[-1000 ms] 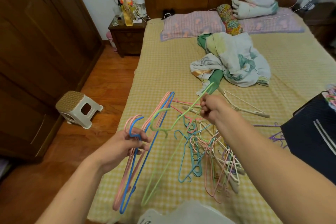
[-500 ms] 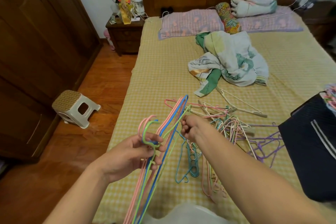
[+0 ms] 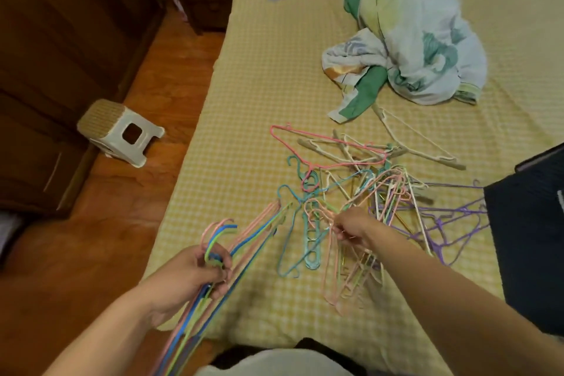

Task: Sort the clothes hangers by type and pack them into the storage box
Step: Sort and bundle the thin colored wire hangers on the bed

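While left hand (image 3: 195,269) grips hangers (image 3: 250,235), right hand (image 3: 351,227) pinches pile (image 3: 366,192)

**One head cam, looking down at the bed**

Just a single wide-angle view from the person's head, tilted forward and down. Both forearms reach in from the bottom edge, close up. The bed (image 3: 259,76) fills centre and right; the floor (image 3: 100,238) runs down the left.
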Action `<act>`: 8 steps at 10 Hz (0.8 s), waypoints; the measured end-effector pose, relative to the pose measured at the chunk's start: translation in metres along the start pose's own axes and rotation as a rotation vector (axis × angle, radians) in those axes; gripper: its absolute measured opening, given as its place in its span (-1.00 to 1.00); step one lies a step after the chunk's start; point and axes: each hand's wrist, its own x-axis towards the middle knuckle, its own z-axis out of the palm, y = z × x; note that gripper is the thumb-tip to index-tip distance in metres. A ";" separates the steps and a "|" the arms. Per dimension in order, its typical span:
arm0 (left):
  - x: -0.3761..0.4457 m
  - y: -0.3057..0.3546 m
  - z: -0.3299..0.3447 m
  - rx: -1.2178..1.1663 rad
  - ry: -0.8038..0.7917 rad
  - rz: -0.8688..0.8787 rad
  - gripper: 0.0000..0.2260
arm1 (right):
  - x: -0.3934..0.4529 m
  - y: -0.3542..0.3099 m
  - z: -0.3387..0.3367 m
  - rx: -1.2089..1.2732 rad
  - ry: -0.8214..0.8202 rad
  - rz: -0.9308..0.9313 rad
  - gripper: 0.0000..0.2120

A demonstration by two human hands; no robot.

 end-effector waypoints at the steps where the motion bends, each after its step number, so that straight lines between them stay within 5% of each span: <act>1: 0.017 -0.009 0.003 -0.006 0.099 -0.009 -0.83 | 0.042 0.001 -0.010 -0.089 0.068 -0.041 -0.77; 2: 0.042 -0.021 0.003 0.012 0.248 -0.039 -0.84 | 0.085 -0.026 -0.018 -0.395 0.052 -0.161 -0.66; 3: 0.058 -0.027 -0.001 0.038 0.371 -0.059 -0.85 | 0.121 -0.054 -0.012 -0.200 0.016 -0.188 -0.89; 5: 0.067 -0.033 -0.006 0.035 0.451 -0.077 -0.91 | 0.165 -0.086 0.011 0.392 -0.030 -0.040 -0.59; 6: 0.072 -0.037 -0.009 0.007 0.481 -0.100 -0.91 | 0.183 -0.093 0.010 0.465 -0.024 -0.009 -0.52; 8: 0.070 -0.059 -0.014 -0.010 0.524 -0.124 -0.90 | 0.226 -0.103 0.010 0.672 0.006 0.049 -0.83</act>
